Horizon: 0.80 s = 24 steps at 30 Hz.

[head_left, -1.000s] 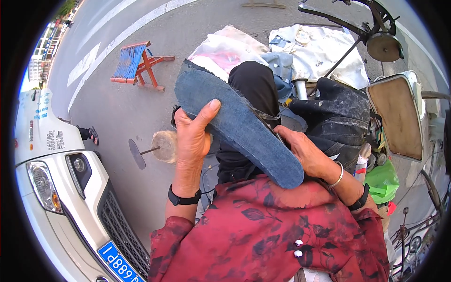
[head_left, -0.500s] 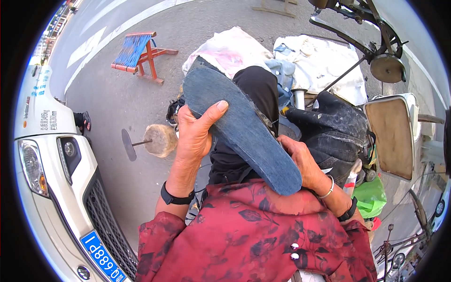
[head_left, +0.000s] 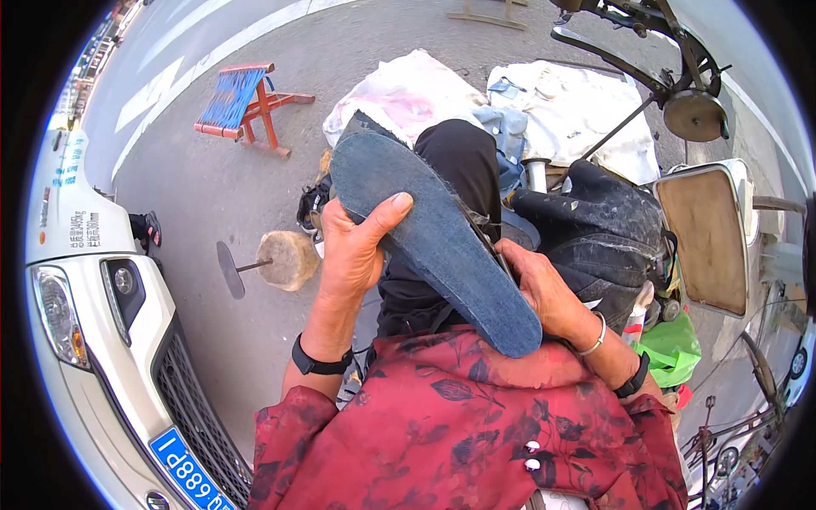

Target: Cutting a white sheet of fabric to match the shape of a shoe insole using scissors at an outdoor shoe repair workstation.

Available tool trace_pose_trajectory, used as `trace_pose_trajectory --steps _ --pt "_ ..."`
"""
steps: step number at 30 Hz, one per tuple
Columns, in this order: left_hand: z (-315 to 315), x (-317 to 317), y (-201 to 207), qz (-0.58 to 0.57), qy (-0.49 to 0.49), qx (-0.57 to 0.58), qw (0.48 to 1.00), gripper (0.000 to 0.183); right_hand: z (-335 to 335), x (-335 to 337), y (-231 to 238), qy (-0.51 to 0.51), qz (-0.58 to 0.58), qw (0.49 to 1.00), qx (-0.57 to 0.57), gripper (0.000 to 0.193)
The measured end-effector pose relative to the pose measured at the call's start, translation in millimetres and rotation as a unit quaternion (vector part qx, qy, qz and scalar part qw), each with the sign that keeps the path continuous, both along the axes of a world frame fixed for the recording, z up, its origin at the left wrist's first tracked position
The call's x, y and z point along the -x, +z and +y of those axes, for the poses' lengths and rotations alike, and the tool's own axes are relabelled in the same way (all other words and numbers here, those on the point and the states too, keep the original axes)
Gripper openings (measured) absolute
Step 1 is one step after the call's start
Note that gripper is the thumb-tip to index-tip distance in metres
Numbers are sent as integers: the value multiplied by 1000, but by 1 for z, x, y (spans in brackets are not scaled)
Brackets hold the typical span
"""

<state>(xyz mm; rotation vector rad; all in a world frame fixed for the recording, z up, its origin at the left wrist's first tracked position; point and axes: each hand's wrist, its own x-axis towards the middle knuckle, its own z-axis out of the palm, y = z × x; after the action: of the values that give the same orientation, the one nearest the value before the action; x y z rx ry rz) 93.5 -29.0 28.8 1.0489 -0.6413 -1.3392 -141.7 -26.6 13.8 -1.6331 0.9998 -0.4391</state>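
Observation:
A long blue denim insole [head_left: 438, 242] lies slantwise over my lap, its wider end far left and its narrower end near my shirt. My left hand [head_left: 357, 246] grips its left edge, thumb pressed flat on top and fingers underneath. A greyish layer with frayed fabric shows beyond its far end and along the right edge. My right hand [head_left: 548, 289] is closed beside the insole's right edge, fingers curled. A thin dark strip lies by those fingertips; whether it is a tool or part of the layers I cannot tell.
A blue-webbed folding stool [head_left: 242, 102] and a stump with a metal plate [head_left: 289, 260] stand left, near a parked white vehicle [head_left: 93, 280]. Ahead lie white cloths [head_left: 569, 110]. Dark boots or bags [head_left: 595, 229], a brown-padded seat [head_left: 704, 238] and an iron machine [head_left: 680, 81] are right.
The right hand's fingers have shifted slightly along the insole's right edge, and more of the dark strip shows there. The left hand keeps its grip. The whole view has shifted a little.

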Motion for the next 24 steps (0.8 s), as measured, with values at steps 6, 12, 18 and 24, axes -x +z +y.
trace_pose_trajectory --steps 6,12,18,24 --pt "-1 -3 0 1 -3 5 1000 24 -1 2 9 1 7 1000 1 40" --pt "-1 1 0 3 2 13 1000 24 -1 3 2 4 24 999 24 41" --pt "-1 3 4 10 7 49 999 26 -5 -1 9 -7 31 996 81 38" --pt "0 4 7 10 21 54 998 28 -4 3 19 6 36 996 77 32"
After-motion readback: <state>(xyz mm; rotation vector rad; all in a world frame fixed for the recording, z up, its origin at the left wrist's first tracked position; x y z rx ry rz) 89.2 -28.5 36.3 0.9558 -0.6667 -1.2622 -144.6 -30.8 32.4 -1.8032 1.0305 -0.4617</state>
